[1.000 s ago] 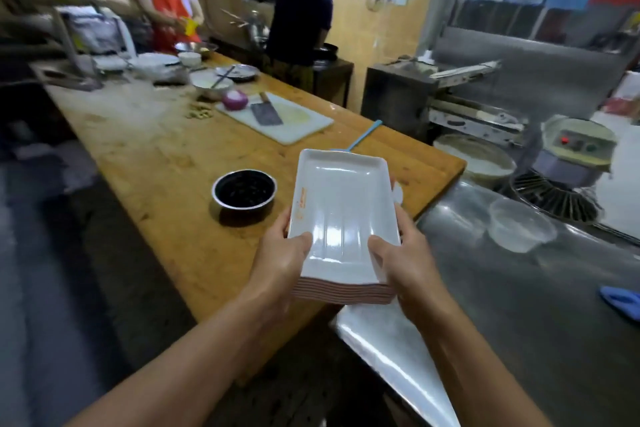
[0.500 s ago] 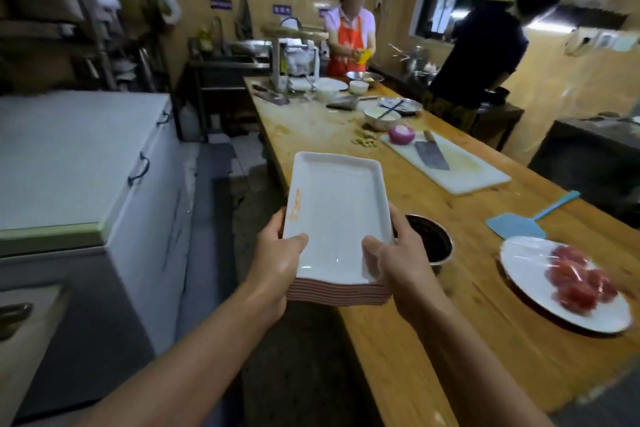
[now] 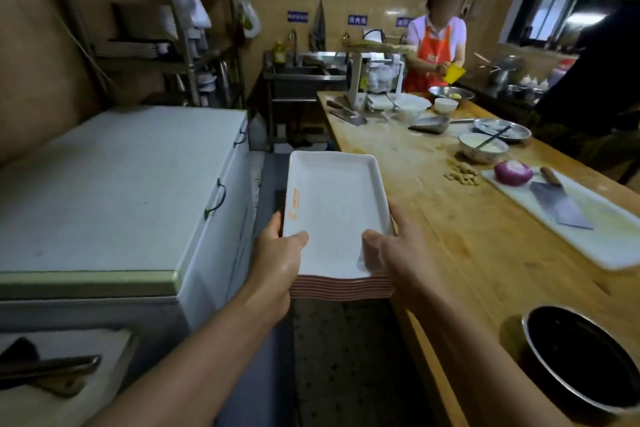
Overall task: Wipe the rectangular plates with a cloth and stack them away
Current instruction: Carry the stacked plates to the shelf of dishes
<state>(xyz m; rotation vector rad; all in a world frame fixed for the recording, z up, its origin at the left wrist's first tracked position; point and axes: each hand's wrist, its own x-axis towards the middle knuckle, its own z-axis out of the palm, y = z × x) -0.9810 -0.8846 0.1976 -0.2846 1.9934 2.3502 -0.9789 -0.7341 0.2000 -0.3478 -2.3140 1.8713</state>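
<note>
both hands carry the stack of rectangular plates [image 3: 335, 215] at its near end — the left hand [image 3: 277, 262] curled round the left corner with its thumb on the top plate's rim, the right hand [image 3: 398, 253] gripping the right corner the same way. a second ago the stack was held over the end of the wooden table [image 3: 467, 239], beside a steel counter; now the view has swung left and the plates hang over the aisle floor between that table and a white chest freezer [image 3: 121, 191]. the grip itself looks unchanged. i judge the wiping is done for this pile and it is being carried off to be put away, perhaps to the metal shelving [image 3: 194, 55] at the far left. nearest on the table is a dark bowl [image 3: 581, 357], then a cutting board [image 3: 588, 218] with cleaver [image 3: 557, 204] and red onion [image 3: 513, 173] — beyond, bowls, a sink, and a person in an orange apron [image 3: 433, 55].
</note>
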